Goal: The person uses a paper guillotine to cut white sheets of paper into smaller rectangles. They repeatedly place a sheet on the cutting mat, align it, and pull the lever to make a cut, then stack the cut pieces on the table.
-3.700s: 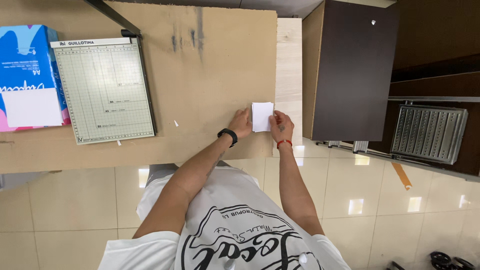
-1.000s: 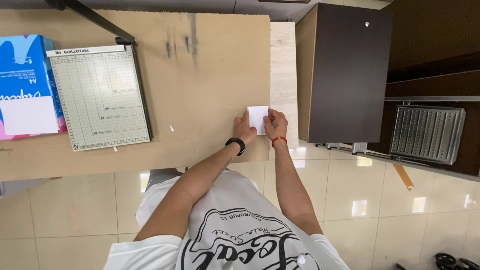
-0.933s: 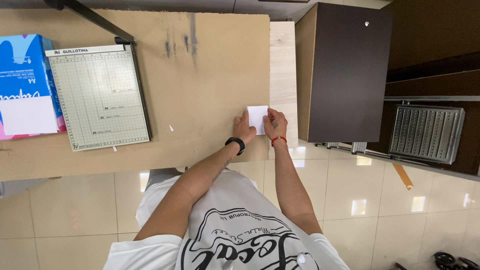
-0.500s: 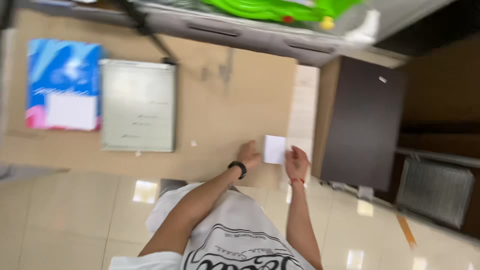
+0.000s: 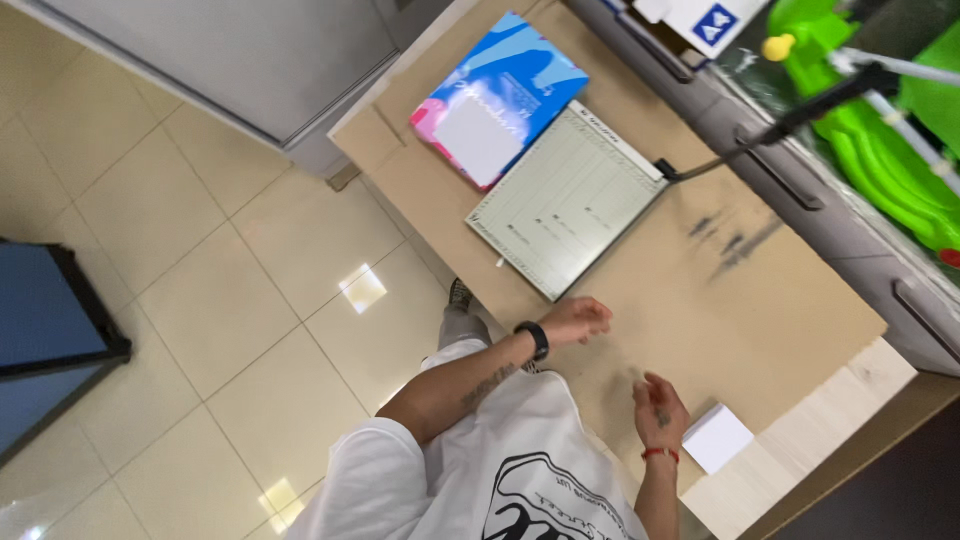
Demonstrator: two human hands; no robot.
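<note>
My left hand (image 5: 578,320), with a black wristband, hovers over the brown tabletop (image 5: 700,300) just below the paper cutter (image 5: 568,196), fingers loosely curled and holding nothing. Over the table's near edge my right hand (image 5: 657,405), with a red wrist thread, is also free, fingers apart. A small white folded paper (image 5: 717,437) lies on the table right beside my right hand, untouched.
The cutter's long black lever arm (image 5: 800,110) is raised. A blue and pink ream of paper (image 5: 497,95) lies beyond the cutter. Grey drawers (image 5: 800,190) and a green plastic toy (image 5: 880,120) stand past the table. Glossy tiled floor (image 5: 200,300) lies to the left.
The view has swung round and tilted. Both hands have let go of the white paper, which now lies on the table; my left hand has moved away toward the cutter.
</note>
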